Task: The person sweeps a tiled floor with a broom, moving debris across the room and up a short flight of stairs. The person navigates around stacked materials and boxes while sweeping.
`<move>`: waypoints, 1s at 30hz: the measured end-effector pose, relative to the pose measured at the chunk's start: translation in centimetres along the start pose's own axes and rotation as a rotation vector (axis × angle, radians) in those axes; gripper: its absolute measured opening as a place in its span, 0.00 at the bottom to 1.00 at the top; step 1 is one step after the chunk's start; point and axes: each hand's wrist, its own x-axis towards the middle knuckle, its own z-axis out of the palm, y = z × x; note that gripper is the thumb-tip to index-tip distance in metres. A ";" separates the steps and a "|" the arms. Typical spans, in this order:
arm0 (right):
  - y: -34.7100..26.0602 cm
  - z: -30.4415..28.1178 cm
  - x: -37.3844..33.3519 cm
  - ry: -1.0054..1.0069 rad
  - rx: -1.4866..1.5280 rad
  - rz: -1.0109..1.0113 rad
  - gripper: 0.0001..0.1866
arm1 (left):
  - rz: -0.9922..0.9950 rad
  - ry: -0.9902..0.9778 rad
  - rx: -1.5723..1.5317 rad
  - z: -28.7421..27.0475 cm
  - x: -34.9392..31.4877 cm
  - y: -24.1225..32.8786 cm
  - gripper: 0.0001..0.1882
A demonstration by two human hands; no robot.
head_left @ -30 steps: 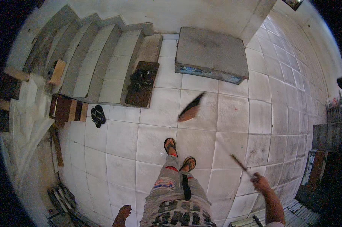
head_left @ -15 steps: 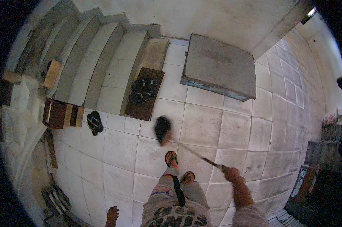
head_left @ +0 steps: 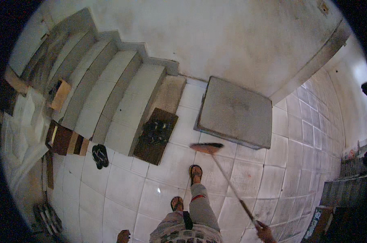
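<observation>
My right hand [head_left: 265, 232] is closed round the handle of a broom [head_left: 228, 182], near the lower edge of the picture. The broom's dark bristles and orange-brown head rest at a slant on the tiles, ahead of my right foot and just short of a low grey slab-like block [head_left: 236, 111]. Low on the left hangs my left hand [head_left: 123, 236], cut off by the picture's edge. Its fingers are loosely bent and a little apart, with nothing visible in them. My sandalled feet stand on the white tiled floor [head_left: 167, 178], the right one in front.
Tiled stairs [head_left: 126, 89] climb at the far left. Beside the lowest step lies a brown board [head_left: 151, 150] with dark sandals on it. A pair of black flip-flops [head_left: 100, 156] sits nearer the left. Dark boxes [head_left: 319, 220] stand at the lower right.
The broom head has swept from the left of my feet to the right, near the grey block. My right foot has stepped ahead of the left. The view has tilted upward.
</observation>
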 end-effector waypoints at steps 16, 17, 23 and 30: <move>-31.3 19.2 56.8 0.030 -0.215 -0.155 0.26 | -0.383 0.169 -0.473 9.7 -14.1 7.9 0.22; -31.4 19.8 58.1 0.026 -0.305 -0.246 0.26 | -0.429 0.150 -0.478 10.5 -14.6 8.2 0.22; -26.9 21.6 53.6 -0.082 -0.199 -0.036 0.27 | -0.570 0.038 -0.466 11.7 -15.1 10.0 0.23; -16.6 24.5 40.6 -0.194 -0.240 -0.227 0.29 | -0.537 0.004 -0.351 5.7 -8.8 7.3 0.20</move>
